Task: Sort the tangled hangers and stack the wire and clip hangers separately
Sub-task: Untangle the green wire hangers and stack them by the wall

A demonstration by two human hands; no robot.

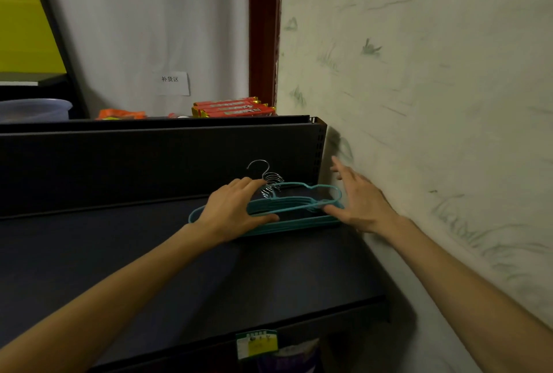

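Dark shelf (125, 259) against a scuffed wall, teal hangers squared up at its far right end.

Your left hand (236, 211) lies flat, fingers straight, on the wire hanger stack (294, 203); your right hand (359, 199), fingers spread, steadies its end with the thumb. You seem to be tidying this pile. Next, align the silver hooks (270, 181) behind; no clip hangers show.

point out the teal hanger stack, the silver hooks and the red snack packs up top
teal hanger stack (294, 227): head view, on the bottom bars, between the two hands
silver hooks (270, 179): head view, on the bunched metal hooks by the left fingertips
red snack packs (233, 107): head view, on the middle wrapper
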